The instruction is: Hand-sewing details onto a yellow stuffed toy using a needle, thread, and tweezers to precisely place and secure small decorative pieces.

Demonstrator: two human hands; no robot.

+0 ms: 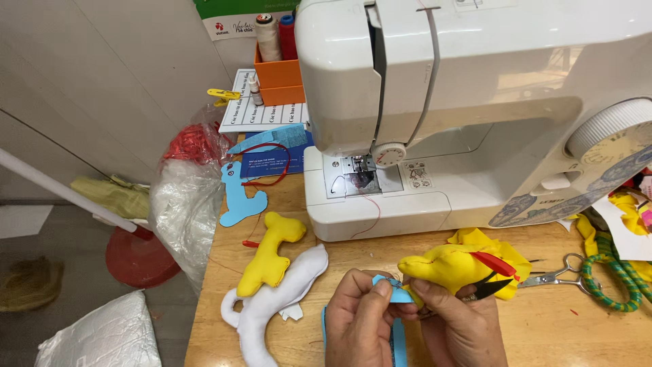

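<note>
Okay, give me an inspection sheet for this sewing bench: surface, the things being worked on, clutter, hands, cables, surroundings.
Surface: wooden table, crowded.
Job's things: yellow stuffed toy and blue felt piece, both at the fingers; white sewing machine behind, red thread trailing from it.
Clutter: yellow stuffed shape lying on a white stuffed shape, blue cutout, scissors, green cord, orange box with thread spools.
Hands: left hand pinches the blue felt; right hand grips the yellow toy and small black snips.
Cables: nothing seen.
Surroundings: plastic bag, red base on the floor.
</note>
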